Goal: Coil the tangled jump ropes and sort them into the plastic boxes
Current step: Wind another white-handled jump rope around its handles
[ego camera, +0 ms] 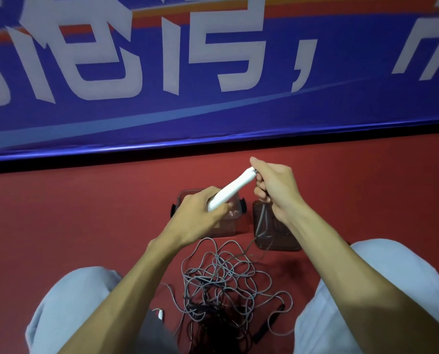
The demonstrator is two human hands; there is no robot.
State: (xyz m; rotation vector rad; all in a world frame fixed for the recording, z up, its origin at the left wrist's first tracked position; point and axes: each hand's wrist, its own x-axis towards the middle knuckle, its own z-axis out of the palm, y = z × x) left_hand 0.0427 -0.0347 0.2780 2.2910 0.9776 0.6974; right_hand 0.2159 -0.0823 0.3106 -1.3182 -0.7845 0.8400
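My left hand (pixel 200 215) grips the lower end of a white jump-rope handle (pixel 232 191), which points up and to the right. My right hand (pixel 274 186) pinches the grey cord (pixel 263 218) at the handle's top end, and the cord hangs down over the right box. A tangle of grey and dark ropes (pixel 223 284) lies on the red floor between my knees. Two clear plastic boxes stand behind it: the left box (pixel 235 221), partly hidden by my left hand, and the right box (pixel 267 238). A black handle (pixel 269 324) lies at the tangle's lower right.
A second white handle end (pixel 159 314) shows by my left knee. A blue banner (pixel 213 98) with large white characters stands along the floor just behind the boxes. My knees in light trousers flank the tangle on both sides.
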